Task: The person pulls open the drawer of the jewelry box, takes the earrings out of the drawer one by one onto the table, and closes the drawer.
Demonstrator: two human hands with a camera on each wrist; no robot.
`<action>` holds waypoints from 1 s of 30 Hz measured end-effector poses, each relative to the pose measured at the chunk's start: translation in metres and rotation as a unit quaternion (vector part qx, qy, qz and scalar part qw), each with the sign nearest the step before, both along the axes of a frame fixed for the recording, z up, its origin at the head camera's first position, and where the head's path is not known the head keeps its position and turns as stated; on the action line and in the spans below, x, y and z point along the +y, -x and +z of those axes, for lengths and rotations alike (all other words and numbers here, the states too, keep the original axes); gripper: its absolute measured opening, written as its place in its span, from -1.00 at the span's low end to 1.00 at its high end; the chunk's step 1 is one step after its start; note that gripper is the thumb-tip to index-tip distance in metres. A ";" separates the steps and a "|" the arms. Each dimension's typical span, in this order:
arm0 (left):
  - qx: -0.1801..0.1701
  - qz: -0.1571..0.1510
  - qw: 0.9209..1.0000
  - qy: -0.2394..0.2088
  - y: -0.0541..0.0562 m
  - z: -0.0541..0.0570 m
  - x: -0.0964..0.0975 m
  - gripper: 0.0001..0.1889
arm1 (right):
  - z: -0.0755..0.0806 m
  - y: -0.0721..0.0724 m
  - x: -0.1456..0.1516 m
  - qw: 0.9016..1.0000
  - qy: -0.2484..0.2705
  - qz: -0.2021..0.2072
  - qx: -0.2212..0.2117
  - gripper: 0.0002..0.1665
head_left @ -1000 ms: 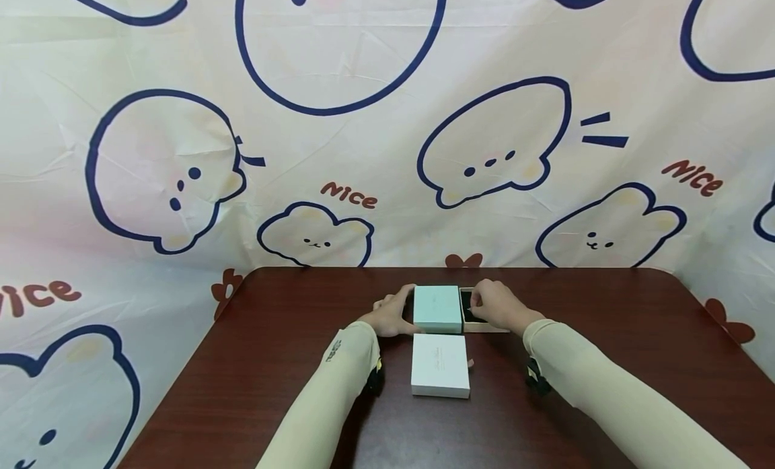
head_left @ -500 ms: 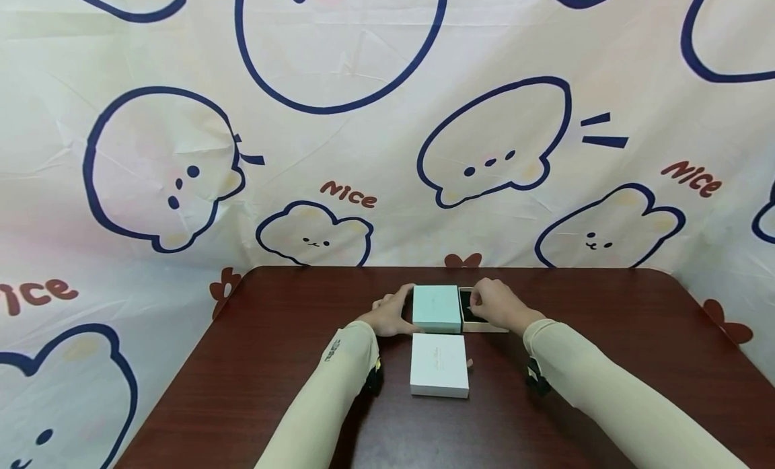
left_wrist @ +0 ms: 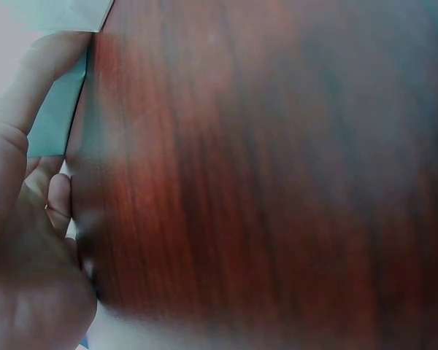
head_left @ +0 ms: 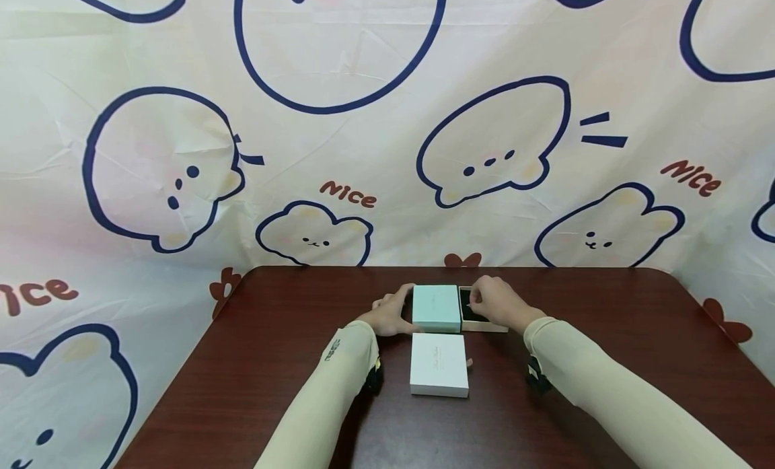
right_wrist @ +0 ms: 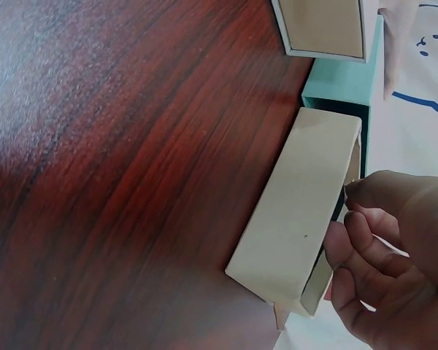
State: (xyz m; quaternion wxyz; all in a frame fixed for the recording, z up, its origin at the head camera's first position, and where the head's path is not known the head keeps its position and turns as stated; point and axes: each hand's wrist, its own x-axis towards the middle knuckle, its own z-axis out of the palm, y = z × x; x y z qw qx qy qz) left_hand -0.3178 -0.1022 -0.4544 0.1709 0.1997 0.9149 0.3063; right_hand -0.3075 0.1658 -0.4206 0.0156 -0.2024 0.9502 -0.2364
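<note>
"Mint-green box [head_left: 436,309] first: where does it lie from the hands?"

"At 3 o'clock from the left hand [head_left: 389,315], touching it, and at 9 o'clock from the right hand [head_left: 500,303], a little apart. It rests flat on the brown table [head_left: 290,321]."

"How does the left hand lie?"

"It grips the green box's 9 o'clock end, the thumb at the corner towards 7, the other fingers bent round towards 11. From the left wrist, the thumb shows against the green wall."

"And the right?"

"Thumb and forefinger pinch together on a tiny pale item [head_left: 469,307], too small to name. The other fingers curl by the rim of the cream drawer [right_wrist: 296,197]; I cannot tell whether they touch it."

"Where does that drawer sit?"

"At 3 o'clock from the green box, against its end, with a dark inside, partly beneath the right hand. How much of it lies within the box is hidden."

"What else is near?"

"A white box [head_left: 438,365], at 6 o'clock from the green one, just beside it, with faint lettering on top. Towards 12, a pale cartoon-printed cloth [head_left: 387,146] hangs beyond the table."
</note>
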 end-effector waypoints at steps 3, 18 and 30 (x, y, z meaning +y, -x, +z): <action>0.000 -0.001 1.000 0.001 0.000 -0.001 0.000 0.08 | 0.001 0.000 0.000 1.000 -0.001 -0.003 0.000 -0.78; 0.002 -0.002 1.000 0.006 0.001 -0.001 0.000 0.08 | 0.008 -0.001 0.003 1.000 -0.001 -0.003 0.003 -0.77; 0.003 -0.003 1.000 0.009 0.002 -0.003 0.000 0.07 | 0.012 -0.002 0.009 1.000 0.008 -0.005 0.011 -0.81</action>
